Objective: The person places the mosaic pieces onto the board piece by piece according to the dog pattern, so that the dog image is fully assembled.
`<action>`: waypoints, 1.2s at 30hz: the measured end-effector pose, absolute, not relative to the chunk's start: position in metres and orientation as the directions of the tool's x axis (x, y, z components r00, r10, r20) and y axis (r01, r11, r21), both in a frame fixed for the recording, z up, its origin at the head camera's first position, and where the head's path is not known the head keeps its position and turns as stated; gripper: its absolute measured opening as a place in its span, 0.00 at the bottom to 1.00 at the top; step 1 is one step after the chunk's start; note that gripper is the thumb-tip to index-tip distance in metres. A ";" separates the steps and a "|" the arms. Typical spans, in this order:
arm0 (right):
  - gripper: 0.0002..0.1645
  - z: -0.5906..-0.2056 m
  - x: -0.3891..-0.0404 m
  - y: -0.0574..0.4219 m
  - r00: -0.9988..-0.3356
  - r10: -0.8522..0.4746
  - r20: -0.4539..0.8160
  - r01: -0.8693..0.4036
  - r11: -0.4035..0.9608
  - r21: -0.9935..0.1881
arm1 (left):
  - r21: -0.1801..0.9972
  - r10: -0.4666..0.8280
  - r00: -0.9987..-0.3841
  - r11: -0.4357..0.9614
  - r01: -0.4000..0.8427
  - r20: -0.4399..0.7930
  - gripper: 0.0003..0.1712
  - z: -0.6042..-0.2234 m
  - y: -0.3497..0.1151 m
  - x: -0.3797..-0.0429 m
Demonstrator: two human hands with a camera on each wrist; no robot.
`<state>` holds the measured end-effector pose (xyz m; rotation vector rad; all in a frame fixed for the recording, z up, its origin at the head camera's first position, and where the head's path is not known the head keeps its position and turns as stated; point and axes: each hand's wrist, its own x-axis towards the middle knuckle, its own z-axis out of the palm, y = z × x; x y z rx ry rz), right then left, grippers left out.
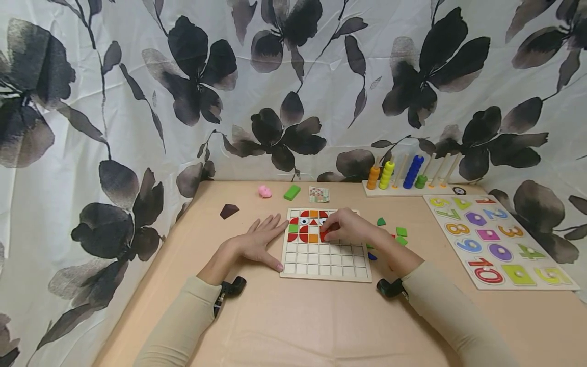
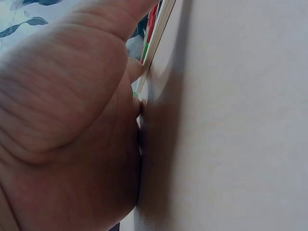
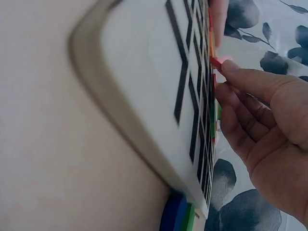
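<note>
On the middle of the table (image 1: 293,321) lies a white grid board (image 1: 326,272). At its left edge, the left hand (image 1: 255,245) rests with thumb and fingers spread. Over its far half, the right hand (image 1: 349,226) pinches a red piece (image 3: 216,63). Far back are a green block (image 1: 291,192) and a pink toy (image 1: 264,191).

Number board (image 1: 514,262) bearing red 10 (image 1: 488,270), blue 9 (image 1: 469,245), orange 8 (image 1: 457,228), orange 3 (image 1: 510,231), blue 2 (image 1: 497,213), yellow 5 (image 1: 552,275)
</note>
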<state>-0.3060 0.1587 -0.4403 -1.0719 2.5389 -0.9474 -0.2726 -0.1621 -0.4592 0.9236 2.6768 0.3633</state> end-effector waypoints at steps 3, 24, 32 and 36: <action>0.14 -0.442 -0.305 0.158 -0.708 -0.705 0.024 -0.566 0.548 -0.616 | 0.325 0.629 -0.754 0.764 0.557 -0.189 0.75 -0.459 -0.162 -0.273; 0.15 -0.442 -0.303 0.158 -0.655 -0.752 0.071 -0.689 0.556 -0.465 | 0.330 0.623 -0.757 0.769 0.548 -0.196 0.74 -0.459 -0.162 -0.273; 0.17 -0.419 -0.291 0.219 -0.772 -0.598 0.214 -0.602 0.582 -0.547 | 0.331 0.626 -0.756 0.767 0.550 -0.191 0.74 -0.459 -0.162 -0.273; 0.16 -0.417 -0.290 0.261 -0.822 -0.522 0.226 -0.550 0.625 -0.554 | 0.328 0.625 -0.756 0.768 0.551 -0.193 0.74 -0.458 -0.162 -0.272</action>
